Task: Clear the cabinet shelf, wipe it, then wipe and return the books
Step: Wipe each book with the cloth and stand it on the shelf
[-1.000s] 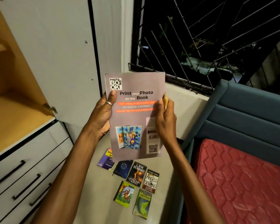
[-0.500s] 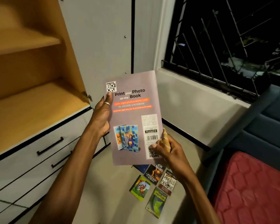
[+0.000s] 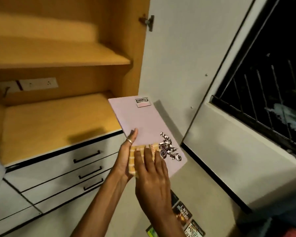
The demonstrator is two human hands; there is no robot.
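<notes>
1. The pink notebook (image 3: 143,127) is held flat in the air just in front of the cabinet shelf (image 3: 58,124), its far corner over the shelf's right front edge. The cover with a quad-bike picture faces up.
2. The left hand (image 3: 126,159) supports the notebook from below at its near end, thumb on top: that grip is closed on the notebook.
3. The right hand (image 3: 152,171) lies flat with fingers spread, pressing the yellow cloth (image 3: 135,161) onto the cover at the end nearest the person. It pins the cloth rather than clenching it.
4. Judged from this, the step in hand is wiping this cover before the notebook goes back on the shelf.
5. To do it well, sweep the cloth from the near end toward the shelf in overlapping passes, reaching the label corner and the edges.
6. Keep the left hand firm underneath so the thin notebook does not bend or tip.
7. The shelf itself looks bare and ready. More books (image 3: 183,214) lie on the floor (image 3: 126,211) below the notebook, apparently not yet returned.
</notes>
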